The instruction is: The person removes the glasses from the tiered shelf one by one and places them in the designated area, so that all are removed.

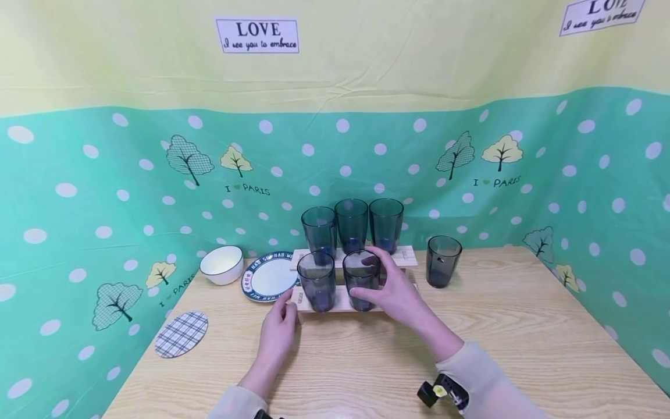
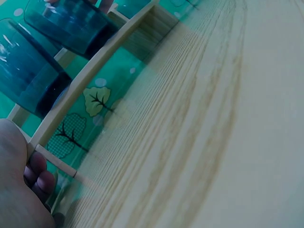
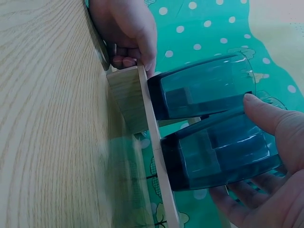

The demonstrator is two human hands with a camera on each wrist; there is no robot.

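A two-tier wooden rack (image 1: pixel 341 299) bears dark tinted glasses on both steps. My left hand (image 1: pixel 280 326) grips the left end of its lower step; in the right wrist view the fingers curl under the board's end (image 3: pixel 124 76) and the thumb lies at its edge. My right hand (image 1: pixel 396 294) holds the right front glass (image 1: pixel 361 272), thumb on the near side and fingers round the far side. That glass stands upright with its base at the lower board. Just left of it is another front glass (image 1: pixel 316 285). Three glasses (image 1: pixel 352 227) line the upper step behind.
A single tinted glass (image 1: pixel 443 262) stands on the table right of the rack. To the left are a blue-rimmed plate (image 1: pixel 251 286), a white bowl (image 1: pixel 222 273) and a checked round mat (image 1: pixel 181 334). Green patterned cloth (image 1: pixel 345 151) hangs behind and at the sides.
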